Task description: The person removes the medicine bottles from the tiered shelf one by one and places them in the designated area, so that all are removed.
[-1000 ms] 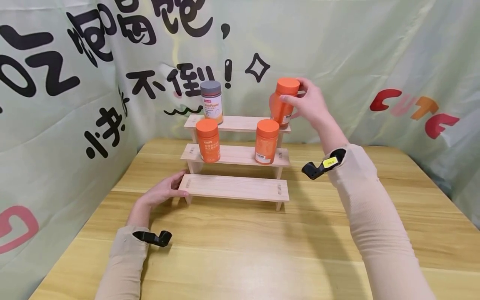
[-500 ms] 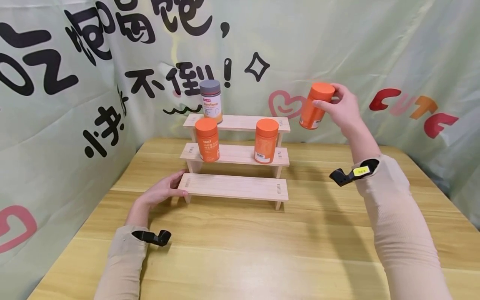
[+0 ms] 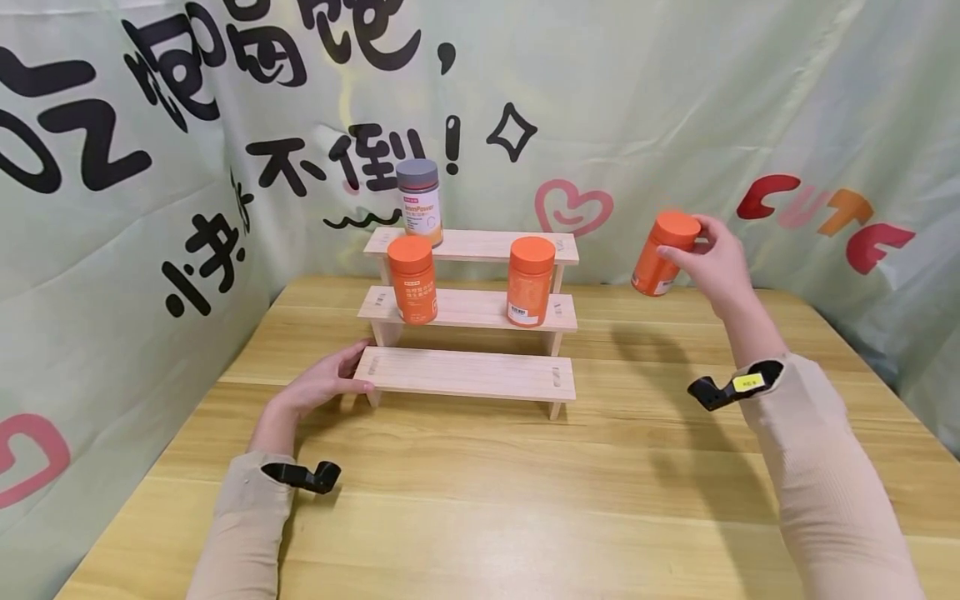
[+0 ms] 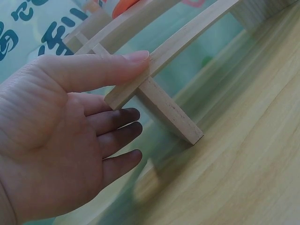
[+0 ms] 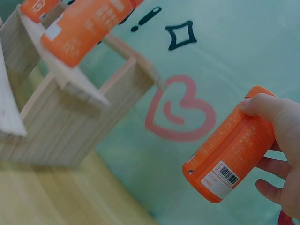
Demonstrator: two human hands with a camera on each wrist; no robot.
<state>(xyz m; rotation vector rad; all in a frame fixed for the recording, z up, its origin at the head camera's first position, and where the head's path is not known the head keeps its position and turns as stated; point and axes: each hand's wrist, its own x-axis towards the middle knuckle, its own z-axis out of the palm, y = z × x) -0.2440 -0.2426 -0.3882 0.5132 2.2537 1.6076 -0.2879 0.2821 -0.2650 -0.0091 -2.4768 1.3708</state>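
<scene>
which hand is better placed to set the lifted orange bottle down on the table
Probably the right hand: it grips the lifted orange bottle, out to the right of the wooden stand. The left hand is at the stand's left end, across from that bottle.

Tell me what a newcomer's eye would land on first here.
Probably the tilted orange bottle the right hand holds in the air, to the right of the wooden stand. Next, two more orange bottles on its middle shelf and a grey-capped bottle at the left of its top shelf. Behind it all, bold black lettering marks the pale backdrop.
</scene>
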